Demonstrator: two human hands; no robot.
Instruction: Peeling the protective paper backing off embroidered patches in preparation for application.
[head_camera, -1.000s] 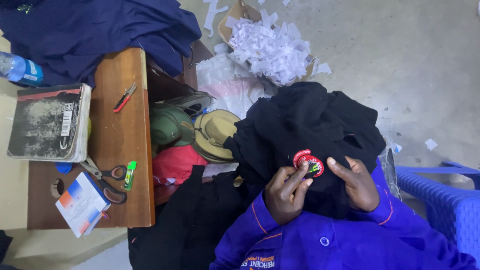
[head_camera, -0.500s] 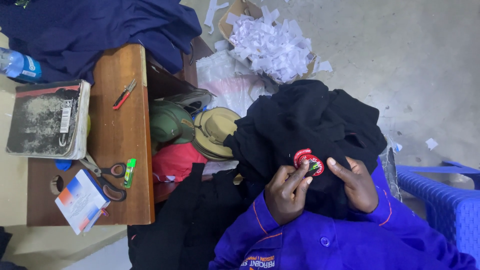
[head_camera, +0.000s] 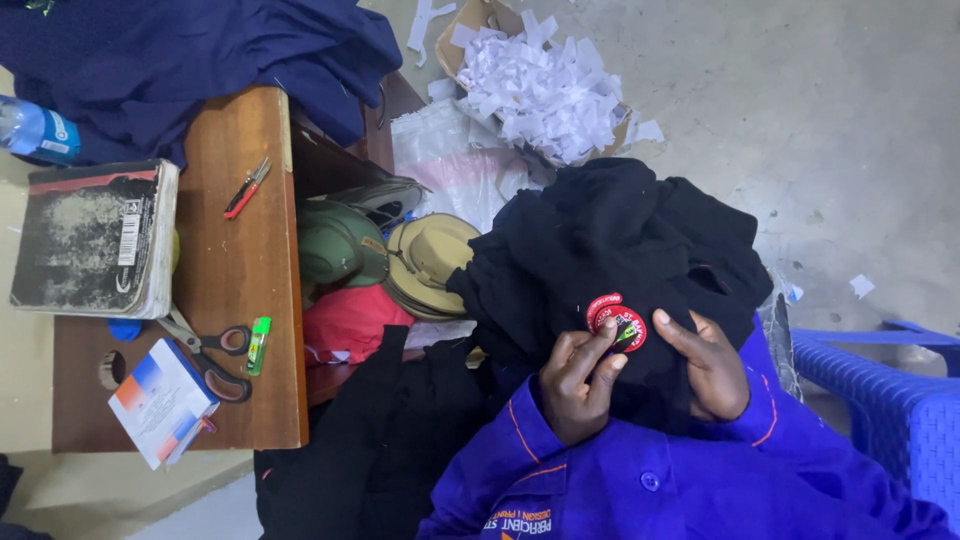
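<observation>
In the head view, a round red patch (head_camera: 618, 322) with a black centre is pressed against a bundled black garment (head_camera: 620, 240) held on the lap. The left hand (head_camera: 580, 385) is curled, its fingertips pinching the patch's lower edge; the right hand (head_camera: 705, 365) lies flatter on the cloth, thumb touching the patch's right rim. The patch appears placed but not visibly fixed, so fastening seems left to do. Scissors (head_camera: 210, 355) and a red clipper (head_camera: 246, 188) lie untouched on the wooden table (head_camera: 250, 400), well apart.

Round red-rimmed patch (head_camera: 620, 324) flat on bunched black garment (head_camera: 620, 240).
</observation>
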